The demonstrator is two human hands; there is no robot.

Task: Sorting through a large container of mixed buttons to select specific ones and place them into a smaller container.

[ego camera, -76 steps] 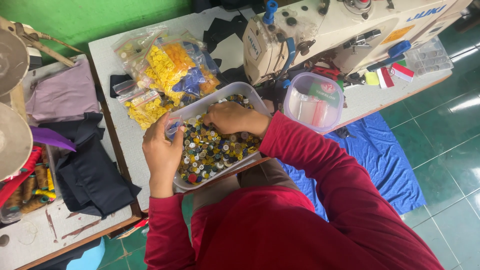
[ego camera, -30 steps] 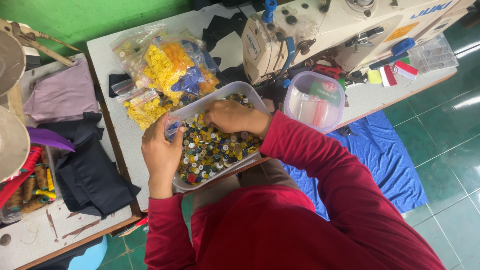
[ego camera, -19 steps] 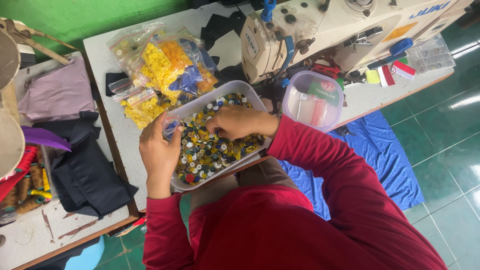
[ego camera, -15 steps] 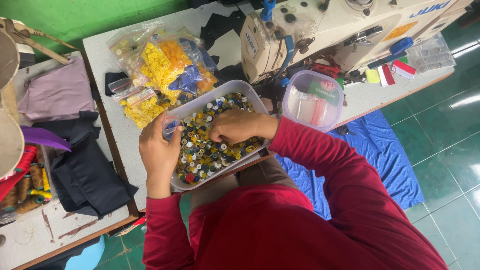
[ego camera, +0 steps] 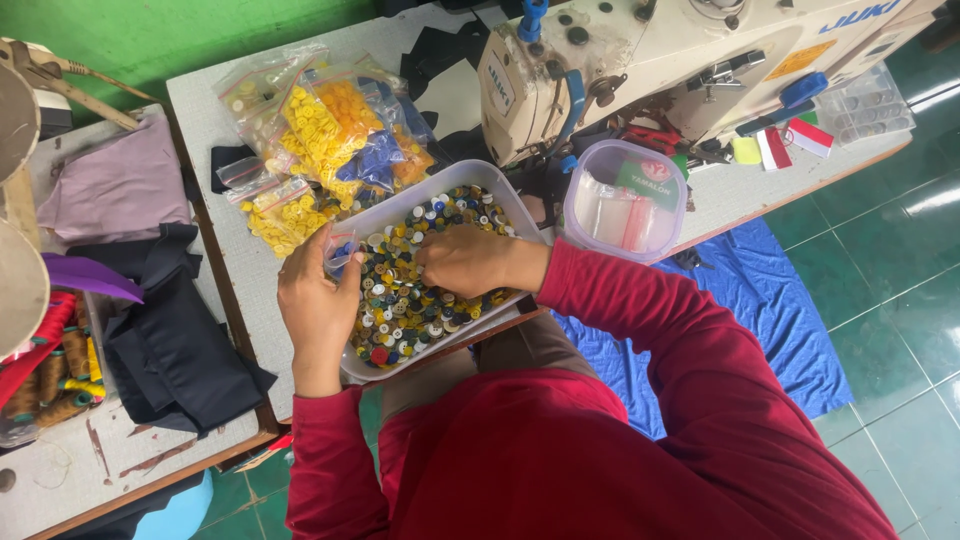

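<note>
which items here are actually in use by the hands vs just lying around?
In use:
- tray of mixed buttons
- small clear bag, in the left hand
- right hand, down among the buttons

Lying about:
- bags of yellow and orange buttons
- sewing machine
- lidded round tub
- folded dark cloth
- blue sheet on floor

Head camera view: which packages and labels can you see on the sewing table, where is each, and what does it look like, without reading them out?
Clear plastic bags of yellow, orange and blue buttons: table's far left, heaped.
Small clear bag: at the left hand's fingers, by the white tray.
Round clear plastic tub with green label: right of the tray.
Yellow sticker: on the cream sewing machine.
</note>
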